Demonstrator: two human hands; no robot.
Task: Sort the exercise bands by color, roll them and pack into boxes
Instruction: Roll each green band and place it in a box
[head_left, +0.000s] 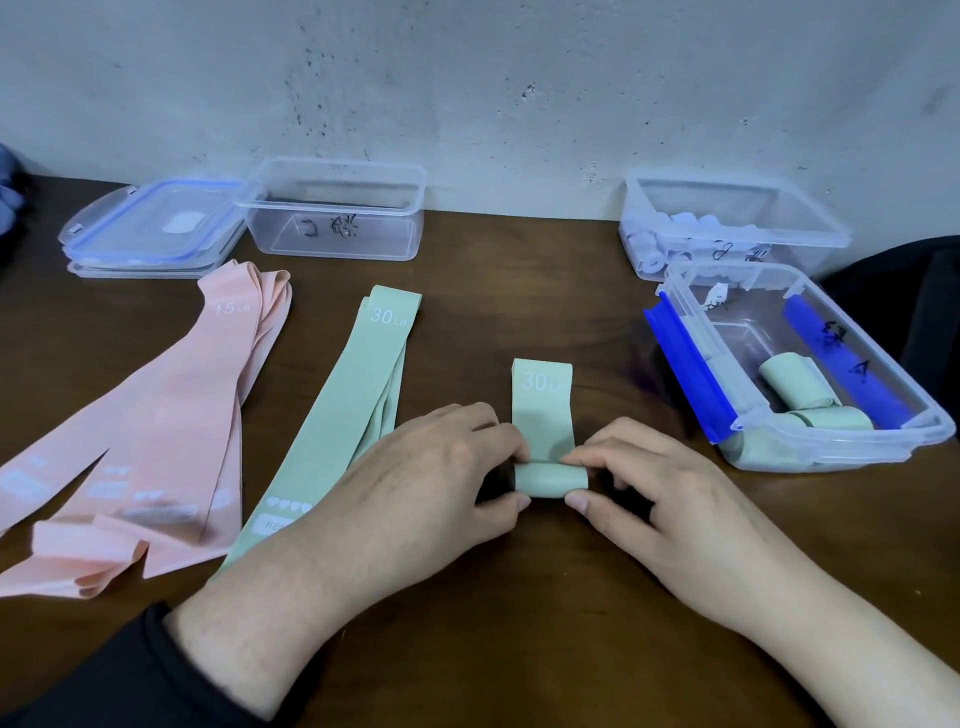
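Dark wood table (519, 649), wall behind. Left hand (415, 483) and right hand (670, 499) pinch ends of green roll (549, 479) — band mostly wound, tail lying flat beyond. Left: flat green bands (343, 415), pink bands (171, 415) unrolled. Right: green box (852, 452) holding finished rolls; white-roll box (727, 228) behind — far-left box (337, 213) apparently unfilled. Roughly half done.

Green band (543, 410): matt cloth. Boxes (337, 208): clear glossy plastic. Table (519, 623): dark wood. Wall (467, 78): rough, speckled.
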